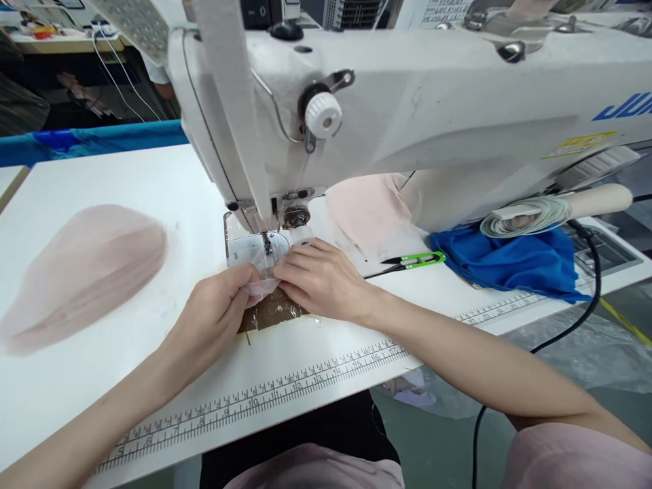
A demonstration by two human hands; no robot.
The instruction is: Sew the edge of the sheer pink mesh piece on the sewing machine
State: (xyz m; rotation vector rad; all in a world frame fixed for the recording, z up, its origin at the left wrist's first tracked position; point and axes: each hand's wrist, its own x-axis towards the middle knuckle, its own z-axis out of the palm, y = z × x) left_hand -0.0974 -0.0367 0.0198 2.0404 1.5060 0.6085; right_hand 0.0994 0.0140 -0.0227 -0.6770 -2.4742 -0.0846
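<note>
A small piece of sheer pale pink fabric (263,288) lies at the needle area of a white sewing machine (397,102). My left hand (219,299) pinches its left side between thumb and fingers. On its right side, my right hand (320,278) grips the cloth with curled fingers, close to the presser foot (267,246). The fabric's far part, around the foot, is partly hidden by my fingers. Below the hands shows a brown, shiny taped patch (275,312) of the machine bed.
Sheer pink pieces (92,265) lie at the left, with more pale pink fabric (369,210) behind my right hand. Green thread snips (418,260) and a blue cloth (509,261) are on the right. A ruler tape (265,401) lines the white table's front edge. A black cable (591,299) hangs down.
</note>
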